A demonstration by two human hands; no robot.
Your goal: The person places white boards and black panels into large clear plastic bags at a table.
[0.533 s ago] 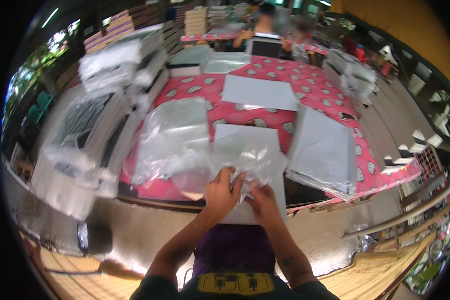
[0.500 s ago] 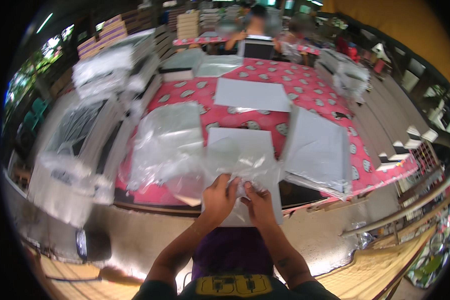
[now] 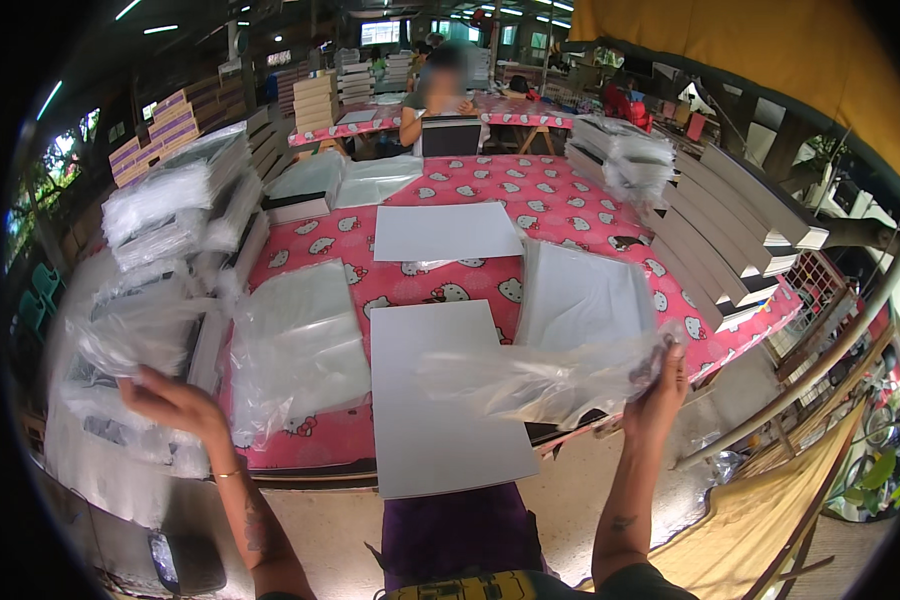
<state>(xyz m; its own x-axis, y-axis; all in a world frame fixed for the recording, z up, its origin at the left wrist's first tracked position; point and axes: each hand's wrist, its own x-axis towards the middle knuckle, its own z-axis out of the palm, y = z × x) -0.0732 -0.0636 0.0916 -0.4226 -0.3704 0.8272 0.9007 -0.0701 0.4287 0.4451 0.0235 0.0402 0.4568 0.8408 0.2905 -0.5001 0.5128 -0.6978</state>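
Right hand (image 3: 658, 392) clamped on clear plastic bag (image 3: 545, 385) right of centre, left hand (image 3: 178, 402) well apart, centre left, near blurred film (image 3: 135, 340), grip unclear

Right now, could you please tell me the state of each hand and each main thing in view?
Left bare hand: raised beside blurred clear plastic; grip unclear.
Right bare hand: closed on film.
Thin clear plastic film: crumpled, lifted.
Nearest white rectangular board: flat, overhanging the table's front edge.
Farther white rectangular sheet: flat.
Clear plastic sleeves: flattened.
Pink patterned tablecloth: spread out.
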